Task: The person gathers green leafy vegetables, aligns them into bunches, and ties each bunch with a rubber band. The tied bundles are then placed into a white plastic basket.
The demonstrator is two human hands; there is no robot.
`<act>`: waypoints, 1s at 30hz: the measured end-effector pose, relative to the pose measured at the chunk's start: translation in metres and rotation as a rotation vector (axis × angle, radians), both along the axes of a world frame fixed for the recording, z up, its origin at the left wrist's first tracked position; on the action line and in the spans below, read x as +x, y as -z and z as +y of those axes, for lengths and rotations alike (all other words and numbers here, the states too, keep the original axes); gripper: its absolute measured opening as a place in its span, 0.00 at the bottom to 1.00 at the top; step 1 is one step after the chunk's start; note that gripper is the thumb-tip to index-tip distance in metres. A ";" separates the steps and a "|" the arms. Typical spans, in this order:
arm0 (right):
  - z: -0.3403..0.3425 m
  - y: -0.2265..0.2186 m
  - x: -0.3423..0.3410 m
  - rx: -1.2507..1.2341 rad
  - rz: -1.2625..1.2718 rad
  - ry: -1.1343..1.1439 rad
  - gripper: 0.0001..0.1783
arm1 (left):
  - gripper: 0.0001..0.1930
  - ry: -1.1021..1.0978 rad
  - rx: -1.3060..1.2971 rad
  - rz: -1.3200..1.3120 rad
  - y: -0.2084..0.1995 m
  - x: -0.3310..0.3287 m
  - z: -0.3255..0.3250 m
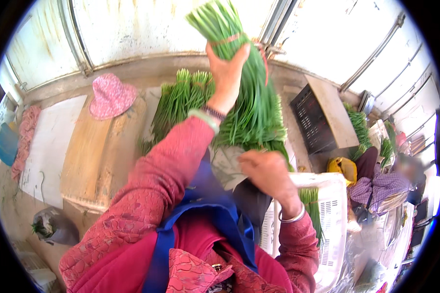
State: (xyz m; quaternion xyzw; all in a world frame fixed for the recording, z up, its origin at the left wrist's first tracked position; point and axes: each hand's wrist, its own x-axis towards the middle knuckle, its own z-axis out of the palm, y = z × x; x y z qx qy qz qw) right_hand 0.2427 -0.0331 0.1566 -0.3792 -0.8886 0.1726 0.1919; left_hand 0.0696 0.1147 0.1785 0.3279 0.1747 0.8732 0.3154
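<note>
My left hand [226,73] is closed around a thick bundle of garlic chives [254,93] and lifts it, cut ends upward. A reddish band [227,39] circles the bundle near those ends, and its long green leaves hang down to the right. Below the leaf tips, my right hand [269,173] is curled with its fingers together, slightly blurred; whatever it may grip is hidden. More chive bundles [181,100] lie side by side just beyond my left wrist, and further chives [274,129] lie under the raised bundle.
A white plastic crate [332,210] with some chives stands at my right. Beyond it are a dark slotted box [310,117], a yellow bag [344,168] and a seated person [384,188]. To the left, a pink hat [110,95] rests on a wooden board [95,151].
</note>
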 end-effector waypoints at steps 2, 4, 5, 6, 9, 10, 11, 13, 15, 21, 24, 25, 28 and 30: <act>0.014 -0.045 0.002 0.071 0.351 0.245 0.11 | 0.44 -0.030 -0.180 0.114 0.002 0.013 -0.022; 0.044 -0.062 -0.004 0.329 0.376 0.276 0.36 | 0.44 -0.172 -0.163 0.277 0.018 0.022 -0.018; 0.055 -0.064 -0.010 0.417 0.402 0.315 0.46 | 0.44 -0.275 -0.164 0.362 0.025 0.033 -0.018; 0.066 -0.068 -0.013 0.362 0.350 0.341 0.61 | 0.44 -0.382 -0.165 0.445 0.030 0.045 -0.018; 0.085 -0.072 -0.039 0.294 0.511 0.378 0.64 | 0.46 -0.282 -0.199 0.533 0.044 0.072 -0.022; 0.087 -0.072 -0.043 0.219 0.603 0.400 0.65 | 0.48 -0.272 -0.229 0.619 0.046 0.075 -0.026; 0.093 -0.067 -0.039 0.257 0.623 0.444 0.66 | 0.49 -0.250 -0.225 0.698 0.048 0.077 -0.032; 0.103 -0.057 -0.014 0.143 0.893 0.304 0.66 | 0.52 -0.188 -0.208 0.850 0.046 0.078 -0.050; 0.111 -0.048 0.013 -0.042 1.166 0.085 0.65 | 0.56 -0.250 -0.087 1.125 0.048 0.044 -0.057; 0.083 -0.007 0.042 -0.278 1.270 0.047 0.69 | 0.65 0.341 -0.106 1.226 0.064 0.009 -0.056; 0.071 0.008 0.032 -0.269 1.348 -0.007 0.69 | 0.65 0.562 -0.103 1.186 0.078 0.017 -0.068; 0.068 0.008 0.027 -0.273 1.358 -0.025 0.69 | 0.65 0.616 -0.112 1.152 0.079 0.022 -0.073; 0.066 0.009 0.024 -0.291 1.301 -0.040 0.68 | 0.59 0.681 -0.182 1.012 0.092 0.031 -0.079; 0.059 0.007 0.024 -0.364 1.238 -0.031 0.68 | 0.55 0.739 -0.251 0.938 0.096 0.033 -0.084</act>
